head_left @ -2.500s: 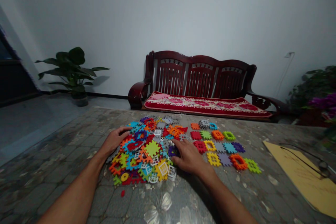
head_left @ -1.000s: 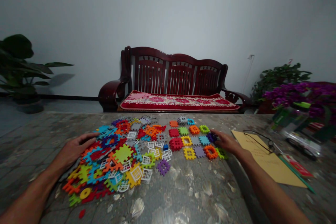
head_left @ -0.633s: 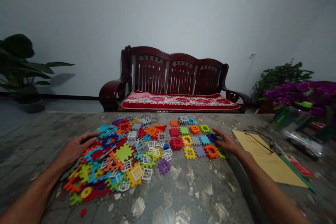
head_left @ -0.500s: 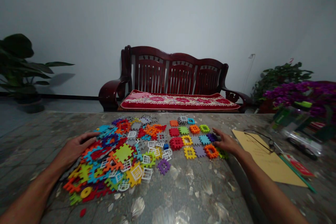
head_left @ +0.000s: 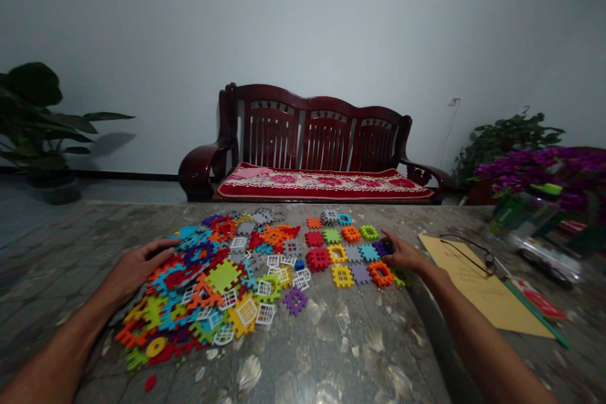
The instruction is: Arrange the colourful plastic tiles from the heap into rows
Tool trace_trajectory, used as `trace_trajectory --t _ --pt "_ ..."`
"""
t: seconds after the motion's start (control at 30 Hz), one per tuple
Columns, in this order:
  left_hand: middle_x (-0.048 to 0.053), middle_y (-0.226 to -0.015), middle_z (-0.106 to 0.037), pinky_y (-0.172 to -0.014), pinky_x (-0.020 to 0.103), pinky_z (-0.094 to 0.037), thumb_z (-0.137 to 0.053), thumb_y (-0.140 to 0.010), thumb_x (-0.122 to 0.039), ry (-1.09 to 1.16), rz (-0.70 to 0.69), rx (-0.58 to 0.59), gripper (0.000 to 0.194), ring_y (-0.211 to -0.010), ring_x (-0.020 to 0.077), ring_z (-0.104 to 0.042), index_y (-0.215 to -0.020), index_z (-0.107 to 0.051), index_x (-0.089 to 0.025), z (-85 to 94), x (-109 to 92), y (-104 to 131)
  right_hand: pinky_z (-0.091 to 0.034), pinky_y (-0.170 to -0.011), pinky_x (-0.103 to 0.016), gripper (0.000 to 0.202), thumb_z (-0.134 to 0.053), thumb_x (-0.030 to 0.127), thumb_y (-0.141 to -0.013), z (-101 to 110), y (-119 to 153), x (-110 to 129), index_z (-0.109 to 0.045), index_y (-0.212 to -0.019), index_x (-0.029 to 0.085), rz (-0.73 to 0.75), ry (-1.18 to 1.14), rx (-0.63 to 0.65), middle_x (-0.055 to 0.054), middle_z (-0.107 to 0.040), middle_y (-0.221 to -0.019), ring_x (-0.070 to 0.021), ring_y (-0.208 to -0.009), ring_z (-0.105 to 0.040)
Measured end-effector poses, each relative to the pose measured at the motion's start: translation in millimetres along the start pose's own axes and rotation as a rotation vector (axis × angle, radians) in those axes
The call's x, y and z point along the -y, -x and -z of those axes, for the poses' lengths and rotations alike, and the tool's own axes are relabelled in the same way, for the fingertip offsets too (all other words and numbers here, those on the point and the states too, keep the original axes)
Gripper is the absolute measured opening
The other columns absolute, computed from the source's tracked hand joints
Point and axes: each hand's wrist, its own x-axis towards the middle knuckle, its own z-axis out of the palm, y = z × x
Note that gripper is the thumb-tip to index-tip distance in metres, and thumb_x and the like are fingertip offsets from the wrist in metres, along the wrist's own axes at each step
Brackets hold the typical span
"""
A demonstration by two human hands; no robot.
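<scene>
A loose heap of colourful interlocking plastic pieces point(head_left: 225, 275) covers the left part of the stone-patterned table point(head_left: 341, 353). My left hand point(head_left: 142, 262) rests at the heap's left edge, fingers apart, holding nothing. Right of the heap, square pieces lie in rough rows, among them a red one point(head_left: 319, 259), a yellow one point(head_left: 342, 276) and an orange one point(head_left: 381, 273). At the right end of these rows my right hand point(head_left: 402, 254) touches a dark purple piece point(head_left: 379, 249), thumb and finger spread. A green piece point(head_left: 402, 278) is partly hidden below that hand.
On the right lie a tan envelope point(head_left: 487, 297), glasses point(head_left: 489, 260), a green pencil point(head_left: 534, 311) and a clear bottle point(head_left: 525, 214). Behind the table stands a wooden bench point(head_left: 326, 132) with a red cushion point(head_left: 326, 183). Plants flank both sides.
My right hand has shifted very slightly left at the purple piece. My left hand and the pieces look unmoved.
</scene>
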Motion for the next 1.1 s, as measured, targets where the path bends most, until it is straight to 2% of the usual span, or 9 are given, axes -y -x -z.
trace_trajectory --t 0.13,0.23,0.33,0.5,0.67,0.87,1.0,1.1 --pt "0.009 -0.106 -0.085 -0.081 0.037 -0.061 -0.061 -0.073 -0.051 -0.039 0.004 0.004 0.05 -0.089 0.0305 -0.078 -0.105 -0.082 -0.019 0.7 -1 -1 -0.051 -0.107 -0.04 0.093 -0.071 0.021 -0.064 1 -2 4 -0.048 -0.154 0.02 0.035 0.039 -0.009 -0.011 -0.073 -0.13 -0.0289 -0.116 -0.069" --pt "0.01 -0.109 -0.084 -0.084 0.038 -0.061 -0.06 -0.073 -0.052 -0.035 0.0 0.007 0.052 -0.091 0.0308 -0.078 -0.106 -0.081 -0.018 0.7 -2 0 -0.052 -0.105 -0.038 0.091 -0.071 0.022 -0.063 4 -3 7 -0.053 -0.151 0.018 0.052 0.074 0.01 -0.011 -0.075 -0.126 -0.0291 -0.114 -0.07" --pt "0.009 -0.108 -0.084 -0.083 0.037 -0.061 -0.061 -0.073 -0.052 -0.034 -0.011 0.001 0.051 -0.091 0.0307 -0.078 -0.105 -0.082 -0.018 0.5 -2 0 -0.049 -0.109 -0.038 0.088 -0.071 0.024 -0.061 8 -3 9 -0.057 -0.148 0.017 0.056 0.146 0.011 -0.013 -0.072 -0.132 -0.0309 -0.121 -0.067" --pt "0.008 -0.106 -0.085 -0.08 0.035 -0.061 -0.062 -0.071 -0.052 -0.009 0.001 -0.001 0.049 -0.092 0.0311 -0.079 -0.103 -0.082 -0.02 0.4 0 -1 -0.046 -0.112 -0.043 0.083 -0.068 0.023 -0.06 10 -3 3 -0.061 -0.143 0.025 0.066 0.236 0.014 -0.011 -0.07 -0.138 -0.0321 -0.128 -0.063" --pt "0.008 -0.105 -0.085 -0.076 0.035 -0.061 -0.062 -0.073 -0.053 -0.008 0.0 0.01 0.054 -0.086 0.0297 -0.079 -0.109 -0.081 -0.018 0.1 3 -2 -0.048 -0.109 -0.042 0.088 -0.066 0.023 -0.059 9 -3 -3 -0.059 -0.146 0.023 0.047 0.249 0.009 -0.012 -0.069 -0.138 -0.0323 -0.125 -0.064" --pt "0.006 -0.103 -0.085 -0.077 0.034 -0.06 -0.061 -0.073 -0.052 -0.025 -0.017 -0.004 0.05 -0.088 0.0289 -0.079 -0.105 -0.082 -0.02 -0.8 4 -2 -0.051 -0.106 -0.042 0.088 -0.066 0.022 -0.059 6 -4 -9 -0.057 -0.147 0.024 0.054 0.186 0.008 -0.01 -0.074 -0.129 -0.0303 -0.118 -0.068" --pt "0.008 -0.104 -0.085 -0.079 0.035 -0.06 -0.061 -0.073 -0.054 -0.038 -0.02 -0.002 0.054 -0.092 0.0305 -0.078 -0.108 -0.082 -0.019 -1.5 7 -5 -0.048 -0.111 -0.044 0.089 -0.068 0.024 -0.061 2 3 -12 -0.055 -0.149 0.021 0.003 0.119 -0.05 -0.011 -0.067 -0.141 -0.032 -0.129 -0.063" --pt "0.009 -0.105 -0.085 -0.081 0.035 -0.059 -0.061 -0.074 -0.054 -0.051 -0.043 0.014 0.056 -0.095 0.031 -0.078 -0.11 -0.081 -0.017 -1.2 9 -7 -0.046 -0.114 -0.048 0.085 -0.068 0.028 -0.066 -2 16 -9 -0.054 -0.149 0.018 -0.031 0.088 -0.153 -0.015 -0.063 -0.146 -0.0342 -0.135 -0.058"
